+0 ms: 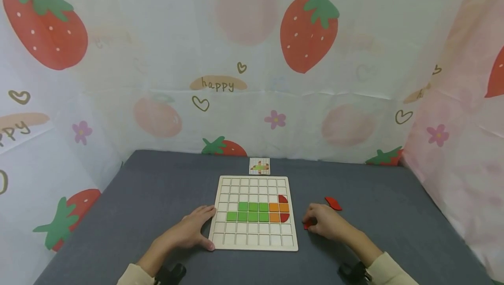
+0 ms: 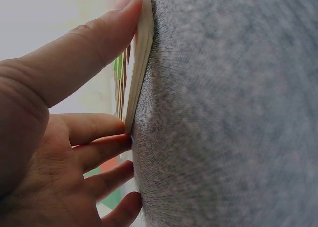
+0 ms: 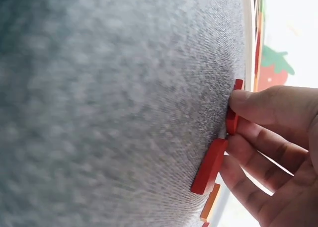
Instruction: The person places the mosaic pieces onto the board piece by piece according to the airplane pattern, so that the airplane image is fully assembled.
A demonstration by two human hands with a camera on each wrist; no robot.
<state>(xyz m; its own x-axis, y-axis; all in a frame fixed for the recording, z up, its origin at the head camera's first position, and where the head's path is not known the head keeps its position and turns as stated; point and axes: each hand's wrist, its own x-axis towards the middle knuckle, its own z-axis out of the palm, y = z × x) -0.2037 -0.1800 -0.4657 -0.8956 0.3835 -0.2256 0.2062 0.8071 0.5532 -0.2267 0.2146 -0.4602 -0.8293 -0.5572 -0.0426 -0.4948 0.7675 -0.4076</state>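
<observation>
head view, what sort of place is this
Probably a curtained-off booth for tabletop activities: strawberry-print fabric hangs behind and beside a grey table, which holds a gridded board with coloured tiles.

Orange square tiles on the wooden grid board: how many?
3: two orange square tiles side by side on the right of the wooden grid board, one below the left tile. None looks hidden.

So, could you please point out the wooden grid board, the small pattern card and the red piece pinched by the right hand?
Wooden grid board (image 1: 253,228), head view: bare cell, lower half.
Small pattern card (image 1: 259,167), head view: its printed middle.
Pinched red piece (image 3: 232,123), right wrist view: its lower visible end.
</observation>
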